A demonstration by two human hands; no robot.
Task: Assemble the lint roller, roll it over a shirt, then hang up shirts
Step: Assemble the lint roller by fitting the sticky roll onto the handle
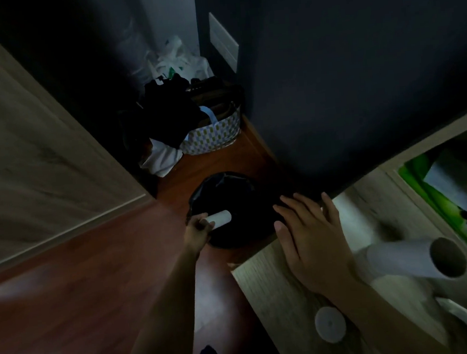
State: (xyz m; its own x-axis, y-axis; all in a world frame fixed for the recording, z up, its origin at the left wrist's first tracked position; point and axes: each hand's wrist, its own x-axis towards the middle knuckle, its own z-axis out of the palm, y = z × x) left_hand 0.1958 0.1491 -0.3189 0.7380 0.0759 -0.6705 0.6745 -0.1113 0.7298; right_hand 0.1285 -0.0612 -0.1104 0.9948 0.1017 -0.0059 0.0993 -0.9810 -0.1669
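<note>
My left hand (197, 230) grips a small white cardboard tube (220, 219) and holds it over a round bin lined with a black bag (228, 194) on the floor. My right hand (311, 235) hovers flat with fingers spread above the corner of a light wooden table (279, 294), holding nothing. A fresh white lint roll (409, 260) with a hollow brown core lies on its side on the table to the right of that hand. A small round white cap (330, 324) rests on the table near my right forearm.
A patterned basket (214, 136) with dark and white clothes (165, 126) stands in the far corner on the red-brown floor. White plastic bags (177, 60) hang behind it. A green package (431, 196) lies in an open compartment at right. A wooden door panel (27, 152) fills the left.
</note>
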